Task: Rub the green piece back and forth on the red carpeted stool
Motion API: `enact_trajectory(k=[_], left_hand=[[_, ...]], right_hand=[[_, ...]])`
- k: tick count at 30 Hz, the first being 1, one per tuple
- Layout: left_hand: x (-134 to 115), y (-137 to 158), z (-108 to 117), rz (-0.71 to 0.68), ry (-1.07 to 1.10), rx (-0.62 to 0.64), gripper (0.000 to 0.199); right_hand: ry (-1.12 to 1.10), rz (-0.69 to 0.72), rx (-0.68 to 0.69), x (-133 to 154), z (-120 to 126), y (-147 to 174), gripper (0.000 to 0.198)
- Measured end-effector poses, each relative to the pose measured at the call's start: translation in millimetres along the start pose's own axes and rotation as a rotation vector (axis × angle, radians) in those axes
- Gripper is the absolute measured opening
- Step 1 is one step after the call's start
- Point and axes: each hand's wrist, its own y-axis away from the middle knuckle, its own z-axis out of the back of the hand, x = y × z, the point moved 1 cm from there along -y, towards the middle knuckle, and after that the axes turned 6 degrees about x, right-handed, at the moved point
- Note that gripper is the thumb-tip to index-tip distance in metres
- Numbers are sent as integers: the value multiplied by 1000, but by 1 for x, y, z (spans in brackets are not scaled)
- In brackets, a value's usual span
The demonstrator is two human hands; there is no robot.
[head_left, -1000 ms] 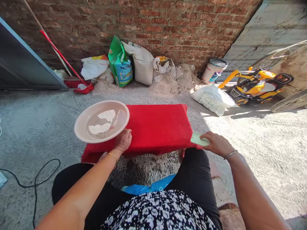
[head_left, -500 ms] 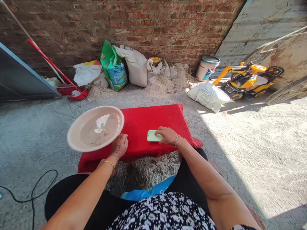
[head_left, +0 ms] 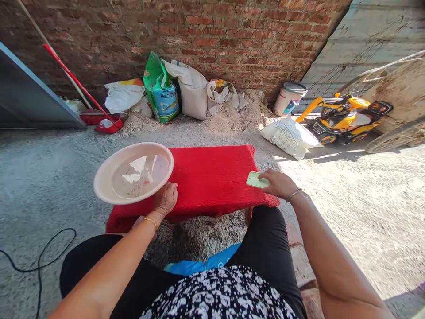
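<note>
My right hand (head_left: 278, 183) is at the right end of the red cloth (head_left: 212, 177), closed on a pale green, flat rectangular case (head_left: 257, 180). The thumb and fingers grip the case's right part, and its left part sticks out. My left hand (head_left: 166, 197) rests with curled fingers on the cloth, beside the lower right rim of a wide pinkish-white basin (head_left: 105, 186). What the left fingers close on, if anything, is hidden. Clear water with small bits at the bottom lies in the basin. The cloth drapes over a low table.
Behind stand a green bag (head_left: 162, 95), a white sack (head_left: 191, 91) and a paint bucket (head_left: 289, 98) along the brick wall. A printed sack (head_left: 288, 136) and a yellow toy digger (head_left: 352, 117) are at right. At left are a red dustpan (head_left: 109, 125) and a black cable (head_left: 40, 261).
My right hand has moved right with the green case, from the cloth's middle to its right end. My left hand stays by the basin. The view has shifted slightly.
</note>
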Motion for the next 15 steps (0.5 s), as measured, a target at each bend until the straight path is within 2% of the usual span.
enact_trajectory(k=[5, 8, 11, 15], left_hand=[[2, 0, -1, -14, 3, 6, 20], [1, -1, 0, -22, -13, 8, 20], [0, -2, 1, -26, -21, 7, 20], [-2, -3, 2, 2, 2, 16, 19]], right_hand=[[-98, 313, 40, 84, 1, -30, 45], [-116, 373, 72, 97, -5, -36, 47], [-139, 300, 81, 65, -17, -26, 50], [-181, 106, 85, -15, -34, 7, 49]])
